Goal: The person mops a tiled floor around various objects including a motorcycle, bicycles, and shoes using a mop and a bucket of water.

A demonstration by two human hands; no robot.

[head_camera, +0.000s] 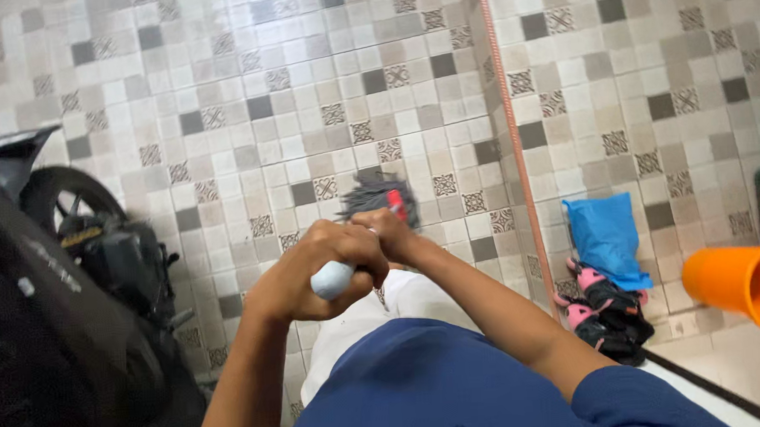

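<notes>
Both hands grip the mop handle [332,280]: the left hand [318,267] is closed around its white top end, the right hand [393,230] is closed just below. The grey mop head [370,192] rests on the tiled floor [248,117] beyond the hands. The handle is likely light and stiff, the head soft. A blue bag [605,238] lies right of the mop.

We are viewing both arms from above, reaching forward and meeting near the middle of the scene. The left hand [318,263] is curling into a closed fist, knuckles facing up, with the bare forearm running back toward the near left. The right hand [391,230] is closing just beyond and to the right of it, touching the left. The right forearm is angling back to the near right, ending in a blue sleeve.
</notes>
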